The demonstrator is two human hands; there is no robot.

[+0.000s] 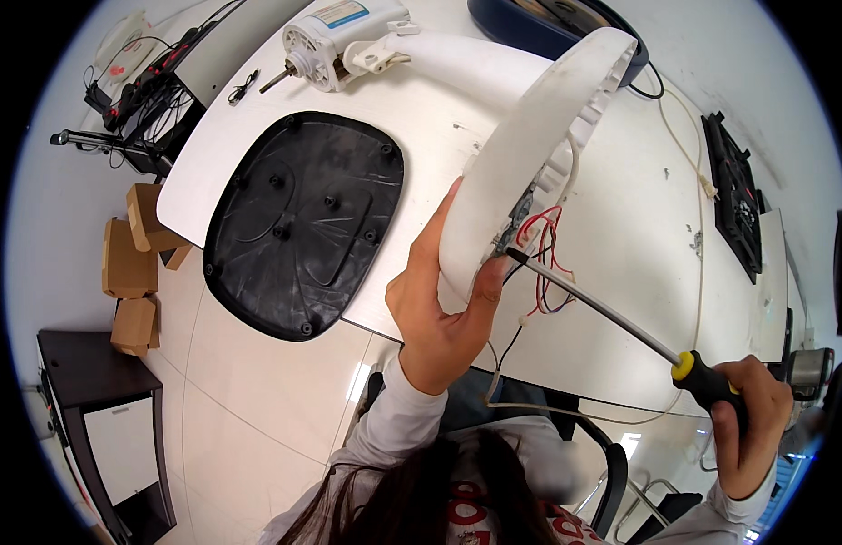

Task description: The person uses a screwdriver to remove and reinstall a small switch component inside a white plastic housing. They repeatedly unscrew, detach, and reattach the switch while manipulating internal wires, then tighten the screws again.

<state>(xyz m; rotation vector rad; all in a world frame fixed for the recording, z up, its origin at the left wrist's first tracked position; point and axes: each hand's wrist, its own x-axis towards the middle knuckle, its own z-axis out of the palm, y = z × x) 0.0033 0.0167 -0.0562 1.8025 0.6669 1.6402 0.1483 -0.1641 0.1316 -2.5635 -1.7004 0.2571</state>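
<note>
My left hand (439,318) grips the lower rim of a white fan base (530,127), fingers behind it and thumb at the open underside. The base stands on edge over the table, still joined by its white neck (471,64) to the fan motor (326,41) lying at the back. Red, black and blue wires (550,238) hang from the underside. In my right hand (755,409) is a screwdriver (612,315) with a black and yellow handle. Its tip reaches inside the base's edge, close to my left thumb; contact with a screw cannot be made out.
A black base cover (303,213) overhangs the table's left front edge. Behind the base sits a dark blue round piece (503,20). A pale power cord (701,245) crosses the right side near small scattered screws (696,241). A black tool case (735,195) lies at the far right.
</note>
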